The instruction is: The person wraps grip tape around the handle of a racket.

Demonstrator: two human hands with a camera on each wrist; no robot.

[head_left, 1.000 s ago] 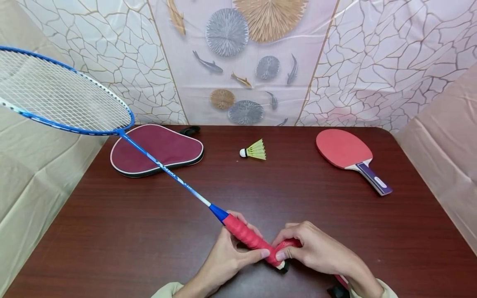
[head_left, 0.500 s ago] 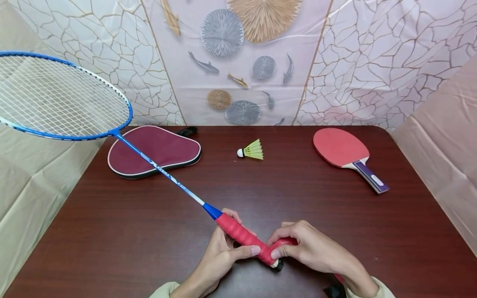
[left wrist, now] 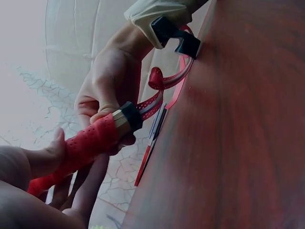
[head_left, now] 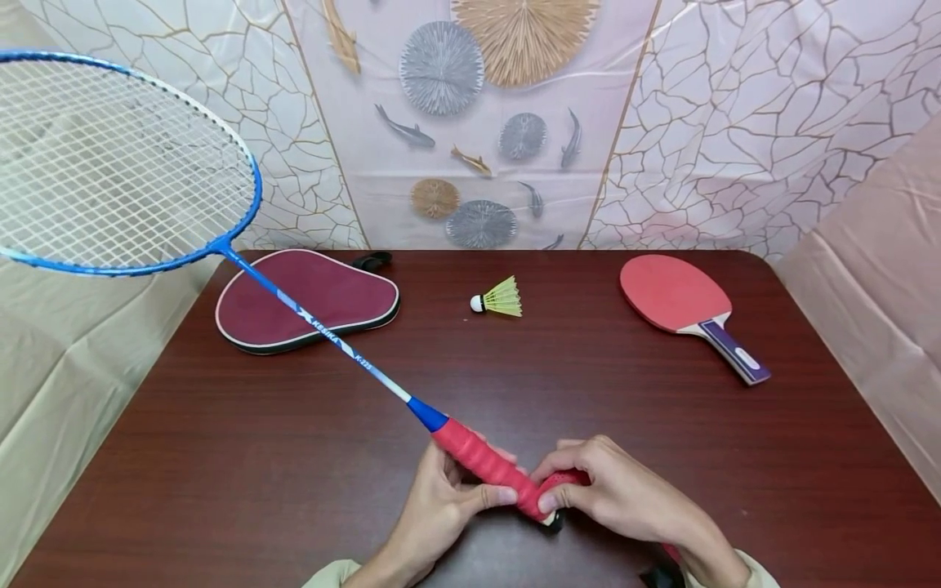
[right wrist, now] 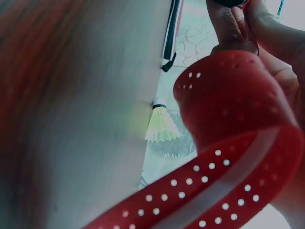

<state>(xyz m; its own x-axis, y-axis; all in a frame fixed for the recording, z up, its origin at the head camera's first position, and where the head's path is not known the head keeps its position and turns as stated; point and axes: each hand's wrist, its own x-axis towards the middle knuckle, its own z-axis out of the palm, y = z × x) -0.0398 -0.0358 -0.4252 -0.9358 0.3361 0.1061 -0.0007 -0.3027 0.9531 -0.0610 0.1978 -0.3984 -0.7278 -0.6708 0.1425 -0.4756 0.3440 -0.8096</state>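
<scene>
A blue-and-white badminton racket (head_left: 323, 331) slants up to the left in the head view, its strung head cut off by the frame edge. My left hand (head_left: 441, 510) grips its handle, which is wound in red perforated overgrip tape (head_left: 478, 457). By the handle's lower end, my right hand (head_left: 625, 494) pinches the tape between thumb and fingers. In the left wrist view a bare wooden band (left wrist: 120, 124) shows just before the black butt cap (left wrist: 131, 116). The unwound tape (right wrist: 233, 105) loops away in the right wrist view, a pale strip along its inner side.
A yellow shuttlecock (head_left: 500, 297) lies mid-table at the back. To its left is a maroon paddle case (head_left: 345, 290); a red table tennis paddle (head_left: 676, 292) lies to its right. A black piece (left wrist: 188, 45) hangs at the tape's far end. Patterned cloth (head_left: 522, 139) backs the brown table (head_left: 243, 457).
The racket has turned slightly in my hands, so its head stands higher and shows more of its face. Both hands keep almost the same place on handle and tape.
</scene>
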